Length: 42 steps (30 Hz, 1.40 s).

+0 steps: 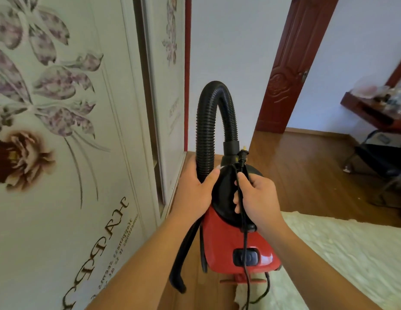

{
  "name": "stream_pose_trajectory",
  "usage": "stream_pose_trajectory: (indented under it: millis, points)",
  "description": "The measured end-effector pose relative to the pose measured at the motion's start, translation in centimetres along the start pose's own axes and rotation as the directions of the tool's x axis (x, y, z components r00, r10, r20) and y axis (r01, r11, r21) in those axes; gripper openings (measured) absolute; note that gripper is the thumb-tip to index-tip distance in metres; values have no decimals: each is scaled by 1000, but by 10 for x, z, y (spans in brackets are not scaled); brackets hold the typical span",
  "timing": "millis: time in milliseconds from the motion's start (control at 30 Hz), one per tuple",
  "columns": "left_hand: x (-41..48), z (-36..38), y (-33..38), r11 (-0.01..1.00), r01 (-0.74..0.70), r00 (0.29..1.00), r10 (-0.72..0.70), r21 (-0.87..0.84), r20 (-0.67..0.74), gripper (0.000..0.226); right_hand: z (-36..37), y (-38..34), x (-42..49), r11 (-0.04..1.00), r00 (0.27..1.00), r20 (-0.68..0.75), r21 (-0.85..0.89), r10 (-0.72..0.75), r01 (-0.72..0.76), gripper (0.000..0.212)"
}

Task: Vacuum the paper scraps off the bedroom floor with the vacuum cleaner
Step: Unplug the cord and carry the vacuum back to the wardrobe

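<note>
Carrying seems to be the step in hand, so the vacuum cleaner should be kept level and the dangling cord kept clear of feet until a socket is found. At 9 o'clock, the ribbed black hose is gripped by the left hand. The body, glossy red with a black handle, is held at centre above the floor. At 3 o'clock, handle and cord are clasped together by the right hand.

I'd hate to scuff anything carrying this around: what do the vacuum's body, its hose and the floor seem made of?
Vacuum body: glossy red plastic, by its highlights. Hose: matte black flexible plastic, ribbed and bent into an arch. Floor: brown wood or laminate planks with a sheen; unclear which.
</note>
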<state>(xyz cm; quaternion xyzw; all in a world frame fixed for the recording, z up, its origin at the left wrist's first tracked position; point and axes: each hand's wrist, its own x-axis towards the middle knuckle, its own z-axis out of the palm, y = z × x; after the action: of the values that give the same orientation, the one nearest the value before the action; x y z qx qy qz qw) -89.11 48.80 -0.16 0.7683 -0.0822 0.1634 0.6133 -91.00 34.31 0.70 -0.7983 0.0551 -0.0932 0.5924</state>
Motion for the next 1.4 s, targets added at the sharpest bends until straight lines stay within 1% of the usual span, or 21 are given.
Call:
stream_pose_trajectory:
  millis: [200, 367, 533, 700, 900, 1067, 1233, 1400]
  points:
    - [84, 9, -12, 999, -33, 998, 34, -13, 57, 25, 14, -11, 75, 998, 997, -70, 59, 26, -22, 40]
    - [141, 29, -32, 999, -39, 996, 40, -8, 84, 28, 19, 0, 141, 996, 996, -82, 84, 42, -35, 39]
    - [203, 65, -60, 999, -34, 997, 32, 27, 64, 28, 18, 26, 222, 994, 997, -53, 102, 47, -41, 40]
    - [284, 112, -86, 996, -2, 1000, 0, 85, 21, 30, 9, 45, 320, 990, 999, 0, 133, 52, -52, 39]
    - [373, 168, -103, 995, 37, 996, -29, 98, -82, 24, -12, 48, 436, 995, 995, 99, 96, 22, -32, 39]
    - [429, 193, -113, 994, 34, 992, -21, 103, -127, 24, -21, 44, 507, 997, 993, 114, 80, -12, 3, 37]
    - [492, 213, -139, 996, 43, 991, -32, 84, -129, 32, -18, 50, 574, 997, 993, 117, 81, -2, -8, 36]
    - [554, 226, -182, 997, 67, 993, -62, 40, -102, 26, 3, 69, 641, 998, 993, 120, 60, 12, -20, 37]
